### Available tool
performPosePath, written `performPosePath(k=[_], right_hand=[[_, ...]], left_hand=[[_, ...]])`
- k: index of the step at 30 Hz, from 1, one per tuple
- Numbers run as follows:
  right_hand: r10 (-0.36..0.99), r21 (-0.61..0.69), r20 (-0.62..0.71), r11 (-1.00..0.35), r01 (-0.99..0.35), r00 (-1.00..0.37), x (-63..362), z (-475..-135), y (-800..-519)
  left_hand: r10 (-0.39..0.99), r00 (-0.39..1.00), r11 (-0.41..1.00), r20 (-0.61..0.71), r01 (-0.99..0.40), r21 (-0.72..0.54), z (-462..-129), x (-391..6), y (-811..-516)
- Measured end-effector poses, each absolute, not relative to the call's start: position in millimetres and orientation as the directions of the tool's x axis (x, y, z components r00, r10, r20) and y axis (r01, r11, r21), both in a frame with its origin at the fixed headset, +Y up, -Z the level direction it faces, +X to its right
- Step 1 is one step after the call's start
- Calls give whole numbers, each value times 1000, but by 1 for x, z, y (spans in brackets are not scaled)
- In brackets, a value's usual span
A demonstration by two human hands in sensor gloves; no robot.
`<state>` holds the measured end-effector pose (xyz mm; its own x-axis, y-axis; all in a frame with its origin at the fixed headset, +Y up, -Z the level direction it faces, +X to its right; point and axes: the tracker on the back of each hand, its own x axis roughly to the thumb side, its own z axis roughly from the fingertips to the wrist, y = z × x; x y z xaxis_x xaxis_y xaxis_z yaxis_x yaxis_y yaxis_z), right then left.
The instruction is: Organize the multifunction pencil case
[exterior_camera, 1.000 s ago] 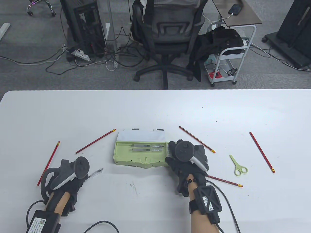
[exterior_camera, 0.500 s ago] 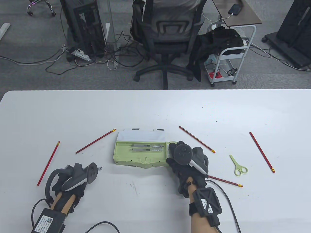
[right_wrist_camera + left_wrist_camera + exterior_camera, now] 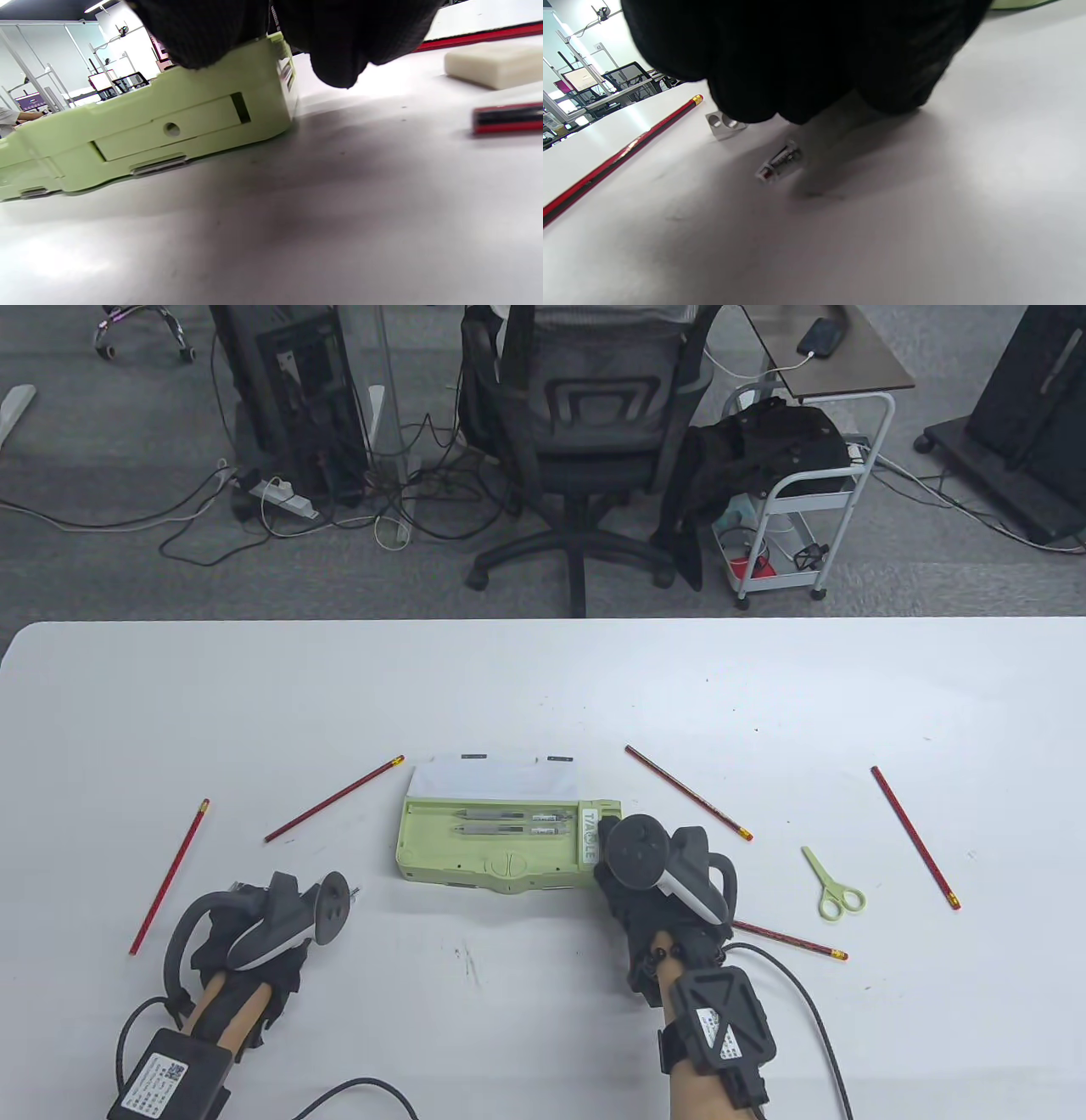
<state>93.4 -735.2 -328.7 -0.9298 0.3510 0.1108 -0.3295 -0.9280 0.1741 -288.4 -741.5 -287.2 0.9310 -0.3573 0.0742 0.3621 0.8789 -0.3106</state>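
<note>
Fingers (image 3: 806, 63) of your left hand (image 3: 254, 937) curl round a clear pen (image 3: 779, 163), its tip poking out beside the tracker above the worktop (image 3: 509, 1010). Your right hand (image 3: 653, 891) rests at the right end of the green pencil case (image 3: 492, 840); how its fingers (image 3: 339, 51) lie there, I cannot tell. Two pens (image 3: 509, 824) sit side by side in the case's open tray. A red pencil (image 3: 789, 940) lies just right of your right wrist, and small green scissors (image 3: 833, 886) lie beyond it. Four more red pencils lie spread around the case, farther out to left and right.
</note>
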Motion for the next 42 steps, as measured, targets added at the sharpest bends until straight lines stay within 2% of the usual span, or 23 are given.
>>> performPosePath(k=[11, 23, 31, 36, 40, 42], right_hand=[[324, 91, 147, -945, -314, -934, 93, -327, -740], [337, 104, 134, -940, -325, -932, 92, -329, -739], [345, 115, 138, -937, -331, -929, 92, -329, -739], [353, 120, 140, -933, -338, -925, 92, -329, -739], [349, 123, 139, -935, -333, -927, 92, -329, -738], [349, 125, 140, -935, -333, -927, 93, -329, -738]], left_hand=[[-384, 920, 870, 71, 387, -304, -286, -285, -742], [-341, 939, 876, 45, 335, -347, -283, -285, -730], [-253, 968, 947, 5, 248, -205, -284, -280, -703], [-122, 990, 991, 76, 125, -40, -297, -246, -677], [-18, 985, 1000, 169, 15, 18, -313, -194, -656], [-95, 965, 995, 246, 95, 9, -322, -170, -651]])
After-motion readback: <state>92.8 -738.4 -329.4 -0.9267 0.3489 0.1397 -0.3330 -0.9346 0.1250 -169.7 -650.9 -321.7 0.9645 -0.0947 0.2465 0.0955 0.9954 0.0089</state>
